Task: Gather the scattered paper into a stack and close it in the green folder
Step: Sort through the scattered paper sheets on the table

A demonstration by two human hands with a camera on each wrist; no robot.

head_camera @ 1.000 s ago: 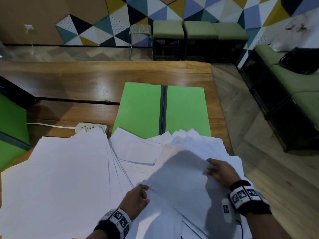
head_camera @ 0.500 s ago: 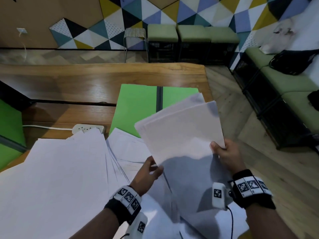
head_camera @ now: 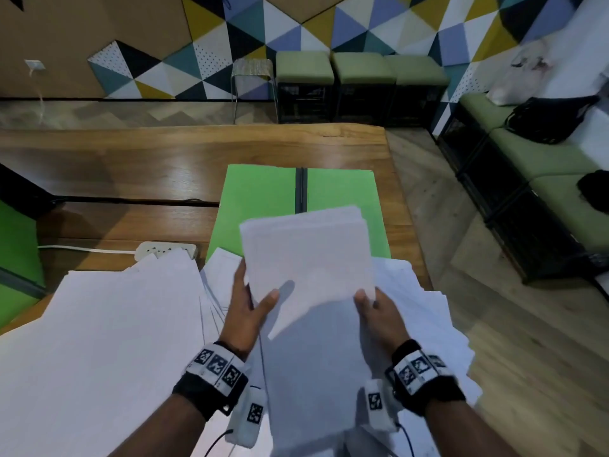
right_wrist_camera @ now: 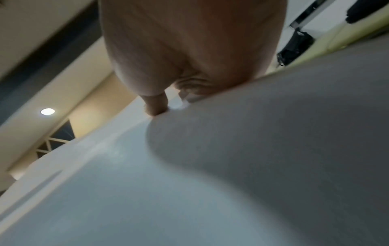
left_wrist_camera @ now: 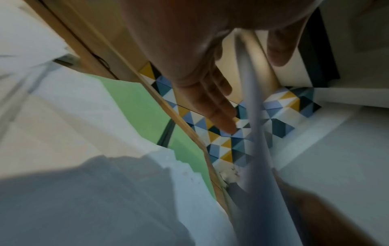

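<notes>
Paper bundle (head_camera: pixel 306 258) raised over counter's near right corner, above open green folder (head_camera: pixel 260 206). Left hand (head_camera: pixel 247 308) and right hand (head_camera: pixel 379 311) pinch lower corners, fingers curled. Light, floppy, slippery sheets; likely fan out. Grip side edges.

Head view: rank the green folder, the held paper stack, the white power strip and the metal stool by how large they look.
1. green folder, partly covered by paper
2. held paper stack; close to the folder and nearer the camera, so their order is unsure
3. metal stool, far off
4. white power strip, partly hidden

Black wristbands (head_camera: pixel 211 384), checkered markers, white pods, seemingly cabled
</notes>
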